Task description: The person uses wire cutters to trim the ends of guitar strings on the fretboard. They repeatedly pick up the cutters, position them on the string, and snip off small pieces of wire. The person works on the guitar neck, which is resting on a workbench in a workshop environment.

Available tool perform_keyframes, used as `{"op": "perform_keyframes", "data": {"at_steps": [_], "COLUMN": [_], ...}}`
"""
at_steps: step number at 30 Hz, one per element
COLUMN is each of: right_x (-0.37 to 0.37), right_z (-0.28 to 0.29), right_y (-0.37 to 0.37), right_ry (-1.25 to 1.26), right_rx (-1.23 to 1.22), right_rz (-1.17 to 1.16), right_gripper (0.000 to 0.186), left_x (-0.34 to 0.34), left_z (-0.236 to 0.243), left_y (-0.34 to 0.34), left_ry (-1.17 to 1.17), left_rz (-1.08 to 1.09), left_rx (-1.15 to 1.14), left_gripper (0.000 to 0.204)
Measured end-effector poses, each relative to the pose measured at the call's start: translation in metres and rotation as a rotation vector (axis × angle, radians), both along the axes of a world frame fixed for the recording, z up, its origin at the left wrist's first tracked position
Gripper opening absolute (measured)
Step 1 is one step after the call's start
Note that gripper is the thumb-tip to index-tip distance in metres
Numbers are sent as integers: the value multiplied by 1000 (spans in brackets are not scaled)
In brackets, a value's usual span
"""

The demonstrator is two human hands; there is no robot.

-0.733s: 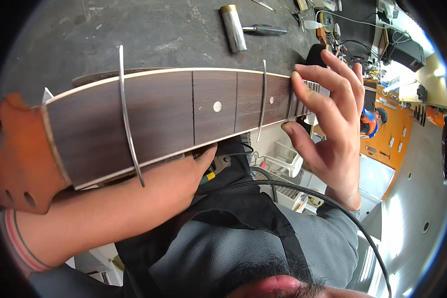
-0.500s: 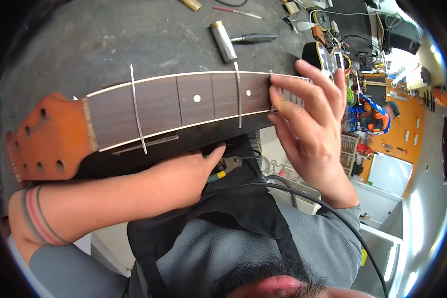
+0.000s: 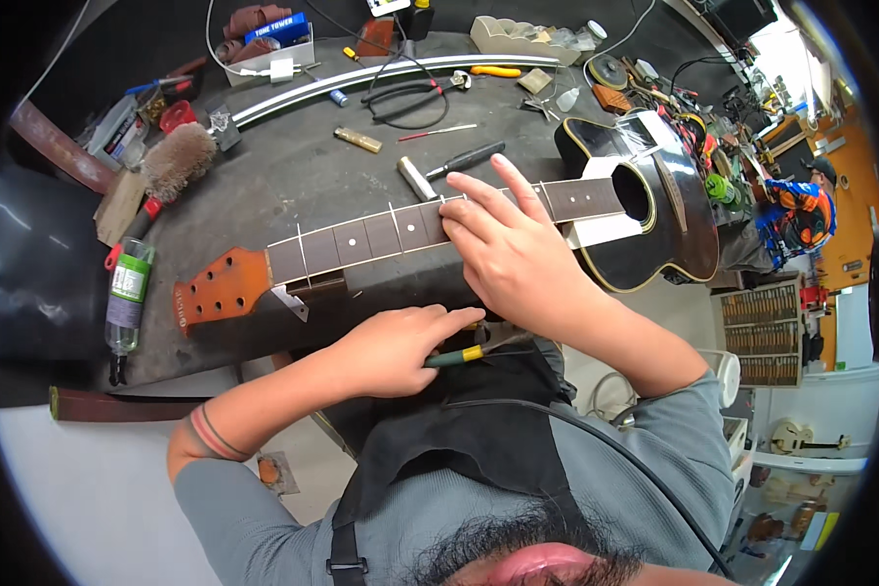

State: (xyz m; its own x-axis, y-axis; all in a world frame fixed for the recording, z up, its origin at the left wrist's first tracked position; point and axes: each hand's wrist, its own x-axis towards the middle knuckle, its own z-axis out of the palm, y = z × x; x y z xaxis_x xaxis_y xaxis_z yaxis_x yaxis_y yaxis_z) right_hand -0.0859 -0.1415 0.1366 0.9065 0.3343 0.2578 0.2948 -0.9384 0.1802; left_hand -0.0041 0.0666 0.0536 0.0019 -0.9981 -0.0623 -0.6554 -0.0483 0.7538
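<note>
A guitar neck lies across the bench, its dark fretboard (image 3: 317, 252) on top and its orange-brown headstock (image 3: 227, 289) at the left. Loose pieces of fret wire (image 3: 301, 252) cross the board, their ends overhanging its pale edges. Fingertips of my right hand (image 3: 518, 256) are closed at the board's middle on a short fret wire, mostly hidden beneath them; the other fingers stretch away. My left hand (image 3: 389, 350), below the neck, grips cutting pliers (image 3: 471, 354) with green and yellow handles. Their jaws are partly in shadow against my black apron.
A hammer (image 3: 416, 180) lies just beyond the neck. The black guitar body (image 3: 645, 244) is at right. A spray bottle (image 3: 127, 293) and a brush (image 3: 179, 161) sit at left; boxes (image 3: 527, 41) line the back. Another person (image 3: 801, 215) is at far right.
My view has pulled back, bringing the guitar body and more of the bench into sight. The right hand stays at the same fret wire; the left still holds the pliers.
</note>
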Motion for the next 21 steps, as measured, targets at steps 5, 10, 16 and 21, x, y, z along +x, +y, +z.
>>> {"op": "perform_keyframes", "data": {"at_steps": [5,10,16,21], "right_x": [0,10,8,7], "right_z": [4,-6,-10,-11], "right_y": [-10,-23,-36,-41], "right_ry": [-27,-71,-148,-116], "right_rx": [-3,80,125,108], "right_rz": [75,165,223,242], "right_gripper": [30,20,20,21], "left_x": [-19,-31,-41,-41], "left_z": [8,-11,-31,-39], "left_y": [15,15,-11,-29], "left_ry": [-328,-579,-595,-626], "left_rz": [90,254,398,455], "left_rx": [-341,-633,-624,-620], "left_gripper": [86,85,85,84]}}
